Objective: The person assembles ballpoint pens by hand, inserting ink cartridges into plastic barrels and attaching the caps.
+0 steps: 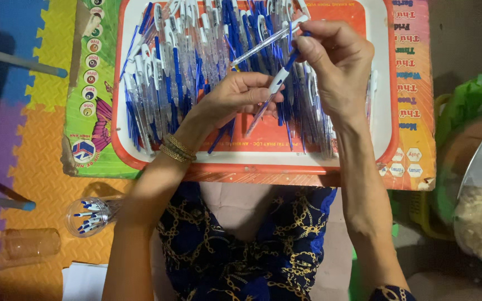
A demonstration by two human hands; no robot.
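- The left hand (235, 95) is pinching a blue-and-white pen (274, 86) above the middle of the tray (386, 111).
- The right hand (336, 61) is pinching the pen's far end, and a clear barrel (263, 42) is sticking out from it to the left.
- Loose pens (168, 72) are lying heaped across the tray's far part.
- A clear cup (87, 216) is standing near left on the floor mat (40, 156), holding blue pieces.
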